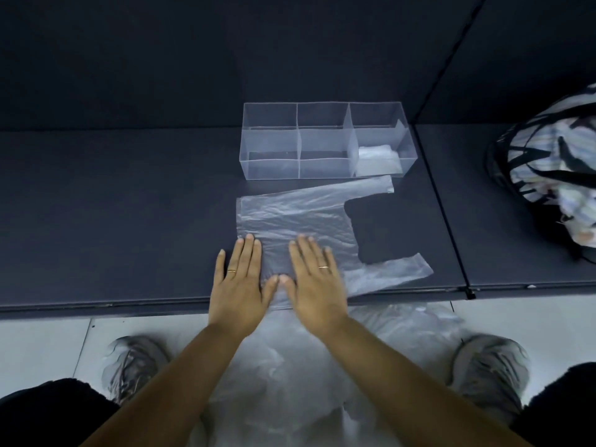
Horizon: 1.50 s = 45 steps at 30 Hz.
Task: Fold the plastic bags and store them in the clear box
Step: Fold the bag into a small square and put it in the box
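Left hand [238, 285], right hand [317, 285] press one bag [306, 214]; one box [274, 169].

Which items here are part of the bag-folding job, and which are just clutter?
Job: flat plastic bag, left hand and right hand pressing it, clear box, folded bag in its right-hand compartment, loose bags on floor.
Lying about: striped bag, shoes.

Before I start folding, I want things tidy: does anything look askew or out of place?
The plastic bag lies skewed, its near edge hanging off the table between the left hand and right hand. A heap of bags sits on the floor.
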Available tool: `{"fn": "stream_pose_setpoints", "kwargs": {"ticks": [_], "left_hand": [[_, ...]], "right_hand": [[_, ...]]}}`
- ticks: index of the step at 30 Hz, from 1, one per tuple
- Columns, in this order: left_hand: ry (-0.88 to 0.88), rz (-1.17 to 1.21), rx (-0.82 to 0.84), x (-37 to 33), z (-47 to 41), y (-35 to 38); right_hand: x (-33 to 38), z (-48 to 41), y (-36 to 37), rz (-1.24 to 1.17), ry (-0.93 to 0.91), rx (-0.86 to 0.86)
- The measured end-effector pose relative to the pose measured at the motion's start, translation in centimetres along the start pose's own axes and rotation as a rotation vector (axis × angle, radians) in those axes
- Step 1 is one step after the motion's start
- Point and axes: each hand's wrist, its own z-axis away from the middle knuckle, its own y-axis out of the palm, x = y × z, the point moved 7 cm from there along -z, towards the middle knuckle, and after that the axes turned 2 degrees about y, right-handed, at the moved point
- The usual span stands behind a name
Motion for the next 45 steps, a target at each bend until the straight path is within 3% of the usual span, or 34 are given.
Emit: {"fn": "stream_pose_setpoints", "kwargs": {"ticks": [7, 11, 13, 15, 20, 25, 28, 31, 36, 41, 45], "left_hand": [[0.012, -0.018, 0.043, 0.2, -0.3, 0.6], [0.101, 0.02, -0.042, -0.4, 0.3, -0.7], [0.264, -0.006, -0.122, -1.1, 2.2, -1.2], [0.415, -0.068, -0.163, -1.5, 4.6, -1.0], [0.429, -0.041, -0.306, -0.8, 6.4, -2.9], [0.47, 0.095, -0.365, -1.7, 5.7, -6.2], [0.417, 0.23, -0.213, -0.9, 5.1, -6.9], [0.176, 0.513, 0.023, 1.8, 3.4, -6.9], [-0.181, 0.966, 0.207, 5.2, 1.5, -7.3], [-0.298, 1.089, 0.263, 6.8, -0.4, -6.9], [-0.367, 1.18, 0.21, 7.2, -2.7, -7.4]], "right_hand": [[-17.7, 3.3, -3.7, 0.089, 0.411, -0.112], [-21.9, 5.6, -6.0, 0.081, 0.574, -0.161], [-20.2, 6.1, -7.1, 0.046, 0.514, -0.244], [-15.9, 6.2, -7.5, -0.037, 0.322, -0.302], [-2.9, 6.3, -3.9, -0.179, -0.184, -0.077], [2.5, 4.6, -1.4, -0.199, -0.209, -0.005], [1.9, 3.9, -2.4, -0.243, -0.155, -0.096], [-1.2, 4.2, -4.6, -0.314, -0.137, -0.176], [-10.0, 5.2, -7.5, -0.448, 0.072, -0.007], [-14.9, 4.7, -9.4, -0.574, 0.186, 0.242], [-16.0, 2.8, -10.4, -0.832, 0.287, 0.206]]}}
